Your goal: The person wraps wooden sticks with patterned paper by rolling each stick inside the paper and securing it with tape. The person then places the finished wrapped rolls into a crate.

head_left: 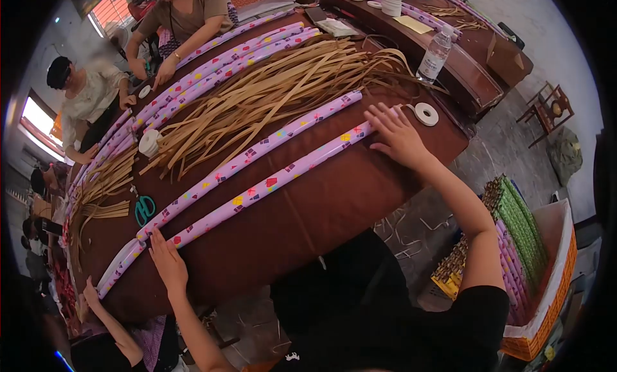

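A long lilac patterned paper roll (276, 180) lies across the near side of the brown table. My left hand (168, 261) rests flat at its lower left end, fingers stretched out. At the other end my right hand (400, 138) lies over the roll with spread fingers. A second lilac roll (257, 155) runs alongside, just beyond the first. Teal-handled scissors (145, 209) lie left of that roll. Close to my right hand sits a white tape roll (426, 114).
Brown strips (270, 83) lie in a wide heap behind the rolls, with more lilac rolls (218, 70) beyond. A water bottle (435, 56) stands at the back right. Co-workers (90, 96) are around the table. An orange basket (558, 288) of rolls is on the right.
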`<state>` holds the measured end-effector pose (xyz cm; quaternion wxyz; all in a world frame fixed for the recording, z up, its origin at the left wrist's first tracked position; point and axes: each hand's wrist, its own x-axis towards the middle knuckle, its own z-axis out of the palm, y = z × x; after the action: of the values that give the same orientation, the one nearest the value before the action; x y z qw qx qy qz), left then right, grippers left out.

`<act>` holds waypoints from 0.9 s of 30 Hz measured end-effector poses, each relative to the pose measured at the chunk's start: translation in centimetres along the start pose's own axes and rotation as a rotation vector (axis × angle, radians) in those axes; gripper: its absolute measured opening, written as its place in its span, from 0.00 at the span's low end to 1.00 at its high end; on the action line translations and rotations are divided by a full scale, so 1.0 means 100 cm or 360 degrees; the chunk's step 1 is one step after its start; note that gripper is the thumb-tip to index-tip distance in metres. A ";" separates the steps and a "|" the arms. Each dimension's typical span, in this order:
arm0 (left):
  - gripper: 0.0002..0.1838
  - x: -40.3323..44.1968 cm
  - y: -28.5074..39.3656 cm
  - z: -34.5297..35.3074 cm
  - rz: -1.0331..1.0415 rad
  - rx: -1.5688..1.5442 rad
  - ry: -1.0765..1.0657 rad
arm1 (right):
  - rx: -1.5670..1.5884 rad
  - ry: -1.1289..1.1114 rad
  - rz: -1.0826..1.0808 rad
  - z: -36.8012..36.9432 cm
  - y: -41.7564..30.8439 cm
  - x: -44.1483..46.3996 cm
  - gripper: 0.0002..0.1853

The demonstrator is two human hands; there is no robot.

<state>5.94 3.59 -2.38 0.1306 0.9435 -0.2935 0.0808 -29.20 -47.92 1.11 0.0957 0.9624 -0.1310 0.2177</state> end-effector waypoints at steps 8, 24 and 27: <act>0.29 -0.007 -0.038 -0.019 -0.0014 0.0658 0.0066 | 0.0342 0.0116 -0.0510 0.002 -0.021 0.042 0.23; 0.43 0.082 0.082 0.014 0.0765 -0.0057 -0.0172 | 0.0166 -0.0537 -0.0507 0.042 -0.032 0.138 0.47; 0.42 0.080 0.086 0.007 0.0720 0.0082 -0.0246 | 0.0181 -0.0626 -0.0534 0.042 -0.033 0.148 0.38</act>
<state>7.54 -7.68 0.47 0.0623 0.8602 -0.5044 0.0430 -13.67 -48.91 3.58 0.0490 0.9983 0.0267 0.0145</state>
